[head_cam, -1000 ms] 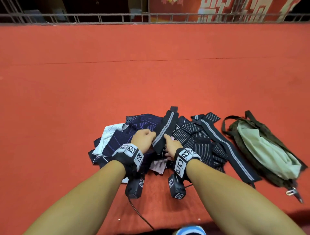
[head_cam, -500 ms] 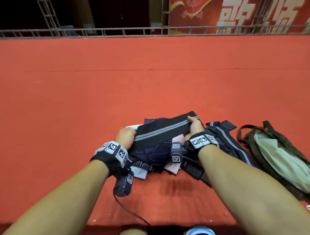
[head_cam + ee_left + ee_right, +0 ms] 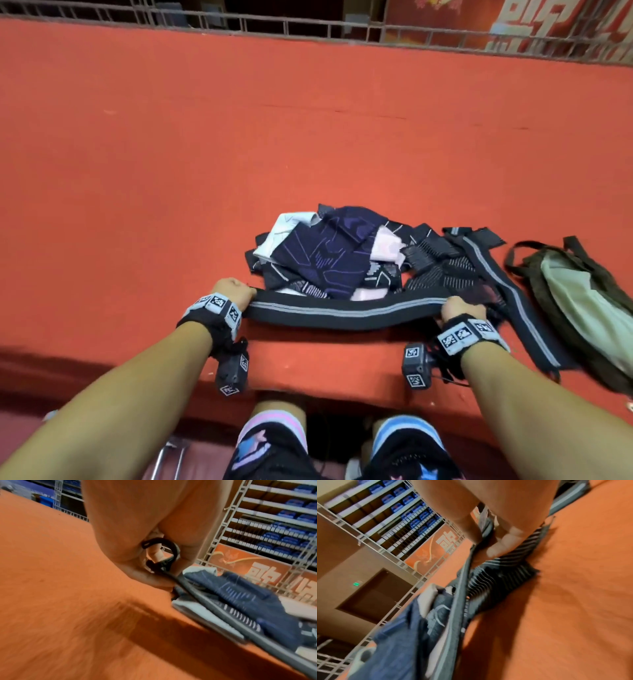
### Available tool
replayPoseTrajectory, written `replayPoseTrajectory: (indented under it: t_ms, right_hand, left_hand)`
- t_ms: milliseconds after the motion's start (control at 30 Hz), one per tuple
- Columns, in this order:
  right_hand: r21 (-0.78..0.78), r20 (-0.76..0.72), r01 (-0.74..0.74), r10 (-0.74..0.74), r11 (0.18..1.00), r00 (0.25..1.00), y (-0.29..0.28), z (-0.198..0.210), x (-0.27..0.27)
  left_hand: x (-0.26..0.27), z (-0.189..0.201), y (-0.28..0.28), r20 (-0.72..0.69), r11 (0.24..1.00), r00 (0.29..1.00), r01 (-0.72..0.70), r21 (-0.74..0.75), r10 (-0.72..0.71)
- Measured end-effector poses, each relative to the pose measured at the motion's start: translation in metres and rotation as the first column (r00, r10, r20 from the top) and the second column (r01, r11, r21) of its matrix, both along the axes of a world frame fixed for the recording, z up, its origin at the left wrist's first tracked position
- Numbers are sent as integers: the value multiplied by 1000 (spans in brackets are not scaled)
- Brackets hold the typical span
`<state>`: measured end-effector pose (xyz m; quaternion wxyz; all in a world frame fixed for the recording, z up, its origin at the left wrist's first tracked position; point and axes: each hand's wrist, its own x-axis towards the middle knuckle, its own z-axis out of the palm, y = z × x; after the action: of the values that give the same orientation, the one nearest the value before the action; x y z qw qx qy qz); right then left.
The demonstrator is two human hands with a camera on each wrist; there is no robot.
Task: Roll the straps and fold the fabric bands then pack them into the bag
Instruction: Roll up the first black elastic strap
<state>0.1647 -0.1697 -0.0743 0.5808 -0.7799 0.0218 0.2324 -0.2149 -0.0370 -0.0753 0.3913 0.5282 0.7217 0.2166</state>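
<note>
A black strap with a grey centre stripe (image 3: 346, 312) is stretched sideways just above the red table surface, near its front edge. My left hand (image 3: 236, 291) grips its left end, where the strap end (image 3: 164, 563) curls inside my fist. My right hand (image 3: 457, 308) grips its right end, the strap (image 3: 462, 588) running away from my fingers. Behind it lies a heap of dark navy, striped, pink and white fabric bands (image 3: 342, 253). A second striped strap (image 3: 507, 294) lies to the right, beside the olive bag (image 3: 582, 308).
The red table (image 3: 171, 171) stretches far back to a metal rail (image 3: 308, 31). Its front edge (image 3: 325, 394) is just before my wrists, with my knees below. Shelving with blue packs (image 3: 283, 520) stands beyond the rail.
Both hands pulled the strap off the heap toward me and moved apart, stretching it flat near the front edge. My head tilted further down.
</note>
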Motion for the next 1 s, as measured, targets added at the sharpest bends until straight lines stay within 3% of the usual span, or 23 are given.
replayPoseTrajectory:
  t_ms: [67, 167, 267, 333, 400, 500, 567, 633, 700, 733, 800, 1000]
  right_hand:
    - [-147, -61, -58, 50, 987, 997, -16, -24, -4]
    - [-248, -26, -10, 3, 969, 1000, -27, -67, 2]
    - [-323, -64, 51, -75, 945, 995, -38, -44, -13]
    - [-413, 20, 94, -94, 906, 995, -39, -29, -16]
    - [-442, 230, 178, -81, 879, 970, -38, -18, -18]
    - [-468, 526, 129, 159, 874, 835, -30, -12, -30]
    - [-530, 585, -23, 385, 848, 714, -19, -13, -40]
    - [-533, 479, -362, 625, 765, 616, -1, -17, -57]
    - [-509, 278, -681, 849, 527, 449, 17, -23, -83]
    - [-498, 202, -763, 911, 411, 359, 24, -27, -97]
    - [-462, 151, -838, 957, 290, 248, 39, -35, -128]
    - [-311, 26, -944, 994, 109, 106, 60, -46, -196]
  left_hand:
    - [-8, -20, -13, -35, 998, 999, -32, -50, 30]
    - [-18, -44, -26, -66, 993, 996, -68, -94, 62]
    - [-23, -59, -27, -68, 992, 994, -89, -84, 84]
    - [-23, -61, -28, -57, 992, 993, -111, -58, 108]
    - [-20, -61, -26, -46, 992, 991, -124, -38, 122]
    - [-19, -57, -23, -31, 988, 987, -155, 2, 155]
    - [-19, -52, -21, -35, 987, 987, -156, 32, 157]
    - [-19, -46, -18, -57, 992, 991, -118, 44, 121]
    - [-16, -37, -14, -69, 997, 996, -46, 57, 50]
    - [-13, -32, -13, -58, 997, 998, -15, 70, 19]
    - [-10, -29, -10, -31, 996, 1000, 10, 91, -7]
    - [-1, -46, -29, 46, 998, 999, -17, 61, 14]
